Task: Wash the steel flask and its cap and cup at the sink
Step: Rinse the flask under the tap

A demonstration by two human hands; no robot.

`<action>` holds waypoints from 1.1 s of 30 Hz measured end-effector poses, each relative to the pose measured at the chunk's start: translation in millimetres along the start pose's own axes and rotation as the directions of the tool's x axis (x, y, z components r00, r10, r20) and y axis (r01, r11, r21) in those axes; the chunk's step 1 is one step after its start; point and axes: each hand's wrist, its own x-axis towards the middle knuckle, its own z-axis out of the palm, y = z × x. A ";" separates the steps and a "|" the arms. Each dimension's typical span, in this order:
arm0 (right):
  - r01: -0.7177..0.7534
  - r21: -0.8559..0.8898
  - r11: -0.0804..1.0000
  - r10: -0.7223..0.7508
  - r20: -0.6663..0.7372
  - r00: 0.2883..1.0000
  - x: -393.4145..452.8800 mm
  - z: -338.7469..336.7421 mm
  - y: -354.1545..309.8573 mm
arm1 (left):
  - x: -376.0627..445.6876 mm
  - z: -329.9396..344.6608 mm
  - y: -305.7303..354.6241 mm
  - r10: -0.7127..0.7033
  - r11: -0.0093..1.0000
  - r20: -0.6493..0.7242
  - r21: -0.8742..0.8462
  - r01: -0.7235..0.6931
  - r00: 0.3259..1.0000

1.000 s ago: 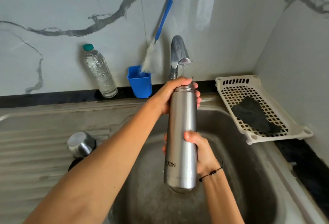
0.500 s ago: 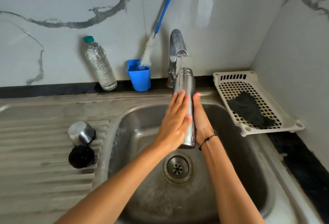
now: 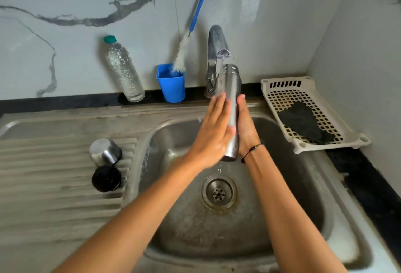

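**A:** Head view. Where do we have the steel flask [image 3: 231,107]?

**B:** We hold it upright over the sink [image 3: 321,225], its open threaded mouth just under the tap [image 3: 217,44], with water running onto it. Our left hand [image 3: 213,133] lies flat against its left side, fingers straight and together. Our right hand [image 3: 245,125] presses the opposite side the same way. Neither hand curls round it; the flask is sandwiched between two palms.

**A:** How do we expect it to handle?

**B:** Rigid, smooth and wet, so we judge it slippery. If water is filling it, it grows heavier. A flat-palm hold relies on pressure alone; for a firm grip we would wrap the fingers round the mid-body, or take the neck below the threads.

**A:** And the other parts?

**B:** The steel cup [image 3: 105,152] and the black cap [image 3: 106,179] sit on the draining board [image 3: 43,164], touching or nearly so, well apart from the flask. We judge them not yet in hand for washing.
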 end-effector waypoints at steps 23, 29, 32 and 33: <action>-0.082 -0.092 0.992 0.081 -0.007 0.997 -32.0 -5.3 13.3 | 66.1 -23.2 -18.7 -0.497 0.706 -0.057 -0.607 0.365 0.866; -0.211 0.225 0.951 0.188 0.118 0.975 -28.9 -2.4 14.6 | 64.9 -22.9 -10.8 -0.470 0.796 -0.034 -0.447 0.408 0.882; -0.214 0.275 0.937 0.215 0.027 0.976 -16.2 -6.7 8.8 | 47.4 -15.4 0.4 -0.324 0.915 0.043 -0.240 0.324 0.945; -0.199 0.277 0.940 0.206 0.001 0.978 -13.1 -7.9 6.1 | 37.7 -12.1 5.7 -0.285 0.942 0.074 -0.164 0.294 0.956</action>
